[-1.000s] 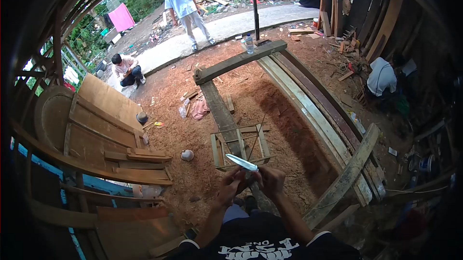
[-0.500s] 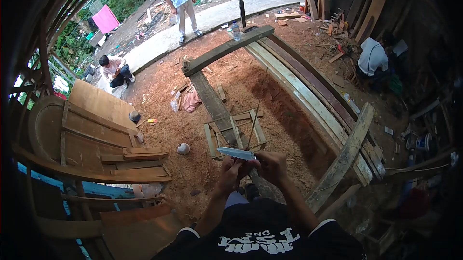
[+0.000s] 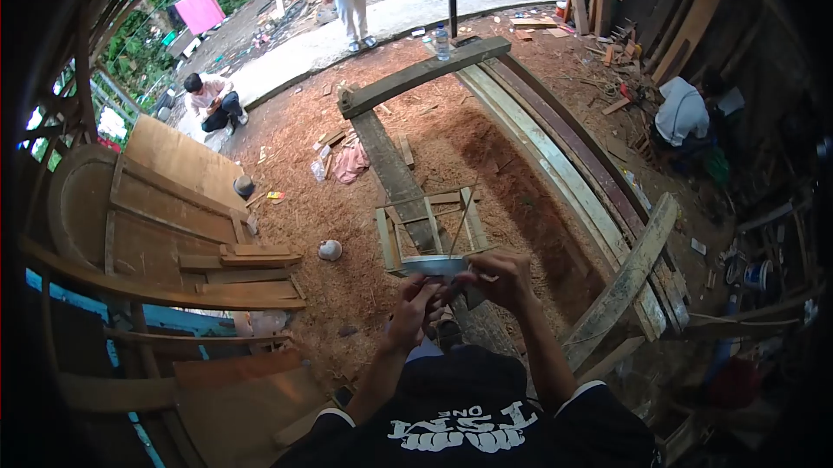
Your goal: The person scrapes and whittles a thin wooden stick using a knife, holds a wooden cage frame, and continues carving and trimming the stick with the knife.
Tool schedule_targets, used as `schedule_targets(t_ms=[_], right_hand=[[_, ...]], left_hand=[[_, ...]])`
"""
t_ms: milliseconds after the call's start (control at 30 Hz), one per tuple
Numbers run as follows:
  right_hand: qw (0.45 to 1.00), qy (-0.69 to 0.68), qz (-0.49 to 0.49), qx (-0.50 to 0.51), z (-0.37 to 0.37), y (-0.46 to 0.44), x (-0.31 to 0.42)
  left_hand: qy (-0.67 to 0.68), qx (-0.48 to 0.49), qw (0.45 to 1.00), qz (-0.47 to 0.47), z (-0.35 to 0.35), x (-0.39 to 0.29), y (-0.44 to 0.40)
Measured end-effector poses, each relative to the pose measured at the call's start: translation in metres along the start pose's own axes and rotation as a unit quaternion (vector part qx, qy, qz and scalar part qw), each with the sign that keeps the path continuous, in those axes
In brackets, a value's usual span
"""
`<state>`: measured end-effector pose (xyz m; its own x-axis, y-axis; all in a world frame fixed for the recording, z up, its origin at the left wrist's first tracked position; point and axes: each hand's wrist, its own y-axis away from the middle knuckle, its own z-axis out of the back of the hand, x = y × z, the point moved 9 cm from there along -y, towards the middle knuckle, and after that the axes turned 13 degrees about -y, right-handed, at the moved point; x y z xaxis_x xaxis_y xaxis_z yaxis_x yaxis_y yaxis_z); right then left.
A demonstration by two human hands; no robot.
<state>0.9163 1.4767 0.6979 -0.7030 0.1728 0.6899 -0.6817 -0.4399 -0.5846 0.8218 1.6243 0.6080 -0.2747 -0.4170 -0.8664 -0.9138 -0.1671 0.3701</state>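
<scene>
A knife [image 3: 434, 266] with a broad pale blade lies crosswise in front of me, its tip to the left. My right hand [image 3: 503, 279] is closed around the handle end, thumb near the blade. Just below the blade, my left hand [image 3: 414, 307] is closed in a pinch. A thin stick [image 3: 462, 223] runs forward from behind the blade, and its near end seems to be in the left fingers, partly hidden. Beyond the hands sits a small frame of wooden strips [image 3: 383, 238], resting by a long plank [image 3: 382, 164].
A thick beam [image 3: 425, 78] crosses the plank's far end, with a water bottle [image 3: 442, 45] on it. Long boards [image 3: 555, 164] stretch along the right. Wooden panels [image 3: 165, 225] lean at left. Sawdust covers the ground. One person [image 3: 213, 104] squats, another [image 3: 681, 112] crouches at right.
The view has tilted down and shifted slightly left. The knife's blade has turned, now lying more level across my fingers. Both hands stay close together, still closed.
</scene>
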Motion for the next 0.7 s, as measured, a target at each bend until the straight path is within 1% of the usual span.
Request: schedule_targets(t_ms=[33, 67, 133, 167, 267, 300, 333, 400, 433, 533, 567, 667, 700], right_hand=[[0.999, 0.019, -0.011, -0.028, 0.009, -0.006, -0.01], [0.997, 0.038, -0.023, -0.057, 0.018, -0.009, -0.021], [0.988, 0.07, -0.096, -0.103, 0.04, -0.014, -0.058], [0.988, 0.079, -0.11, -0.078, 0.037, -0.013, -0.063], [0.999, 0.012, -0.044, 0.009, -0.013, -0.004, -0.025], [0.999, -0.035, -0.026, 0.023, -0.03, 0.003, -0.012], [0.996, -0.085, -0.006, 0.038, -0.046, 0.011, 0.001], [0.989, -0.096, -0.041, 0.109, -0.066, 0.016, 0.017], [0.99, -0.106, -0.018, 0.095, -0.063, 0.012, 0.024], [0.989, -0.091, 0.024, 0.111, -0.058, 0.01, 0.026], [0.991, -0.063, 0.043, 0.111, -0.057, 0.013, 0.023], [0.993, -0.044, 0.062, 0.093, -0.047, 0.012, 0.022], [0.995, -0.036, 0.056, 0.068, -0.042, 0.011, 0.013]], left_hand=[[0.011, 0.046, 0.999, -0.006, -0.009, -0.022, 0.01], [0.004, 0.039, 0.999, 0.007, 0.001, -0.017, 0.015], [-0.014, 0.027, 0.999, 0.034, 0.019, 0.003, 0.026], [-0.007, 0.017, 0.999, 0.027, 0.024, 0.009, 0.027], [0.005, 0.005, 1.0, -0.016, 0.026, 0.003, 0.021], [0.009, 0.017, 0.999, -0.034, 0.027, 0.001, 0.017], [0.006, -0.001, 1.0, -0.028, 0.027, 0.0, 0.015], [-0.006, -0.023, 1.0, -0.015, 0.026, 0.0, 0.015], [-0.015, -0.024, 1.0, -0.008, 0.029, 0.002, 0.016], [-0.055, -0.012, 0.998, 0.012, 0.029, 0.002, 0.027], [0.013, 0.034, 0.999, 0.015, 0.027, 0.007, 0.027], [-0.026, 0.01, 0.999, 0.028, 0.028, 0.006, 0.026], [-0.029, -0.002, 0.999, 0.045, 0.031, 0.008, 0.025]])
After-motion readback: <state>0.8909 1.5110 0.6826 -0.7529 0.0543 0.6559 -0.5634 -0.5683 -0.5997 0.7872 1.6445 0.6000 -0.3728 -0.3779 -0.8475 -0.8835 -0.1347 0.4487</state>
